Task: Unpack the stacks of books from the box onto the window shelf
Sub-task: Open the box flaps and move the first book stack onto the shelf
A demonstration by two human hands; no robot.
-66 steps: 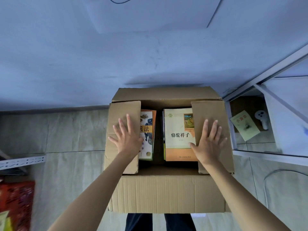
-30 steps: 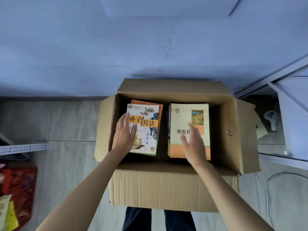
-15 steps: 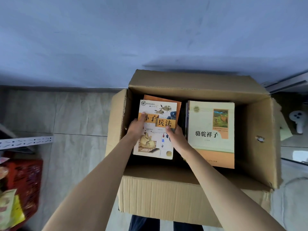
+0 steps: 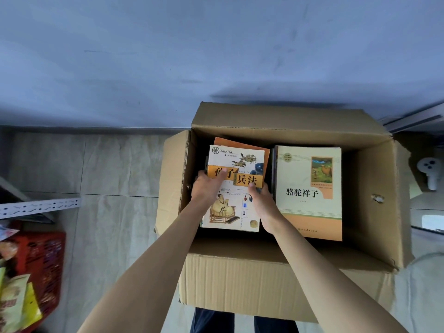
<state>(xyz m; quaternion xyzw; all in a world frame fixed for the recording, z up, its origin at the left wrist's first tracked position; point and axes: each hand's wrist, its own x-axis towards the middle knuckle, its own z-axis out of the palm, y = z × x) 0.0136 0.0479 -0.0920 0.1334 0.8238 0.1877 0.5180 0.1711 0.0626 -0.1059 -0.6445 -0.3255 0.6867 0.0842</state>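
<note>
An open cardboard box [image 4: 276, 280] stands on the floor against the wall. Inside, two stacks of books lie side by side. The left stack [image 4: 237, 162] has a white and orange cover on top. My left hand [image 4: 207, 187] grips its left edge with the thumb on the cover. My right hand [image 4: 263, 203] grips its right edge, thumb on top. The right stack [image 4: 310, 188], topped by a cream book with an orange band, lies untouched beside it.
A blue-grey wall [image 4: 216, 56] rises behind the box. A red crate [image 4: 40, 260] with packets and a white perforated metal strip [image 4: 40, 206] lie at the left. A white device [image 4: 431, 170] and a metal frame sit at the right. Grey floor tiles [image 4: 115, 188] spread to the left.
The box flaps were pushed open, then both hands went from the two stacks onto the left stack. Since half a second ago the grip has tightened on its two sides.
</note>
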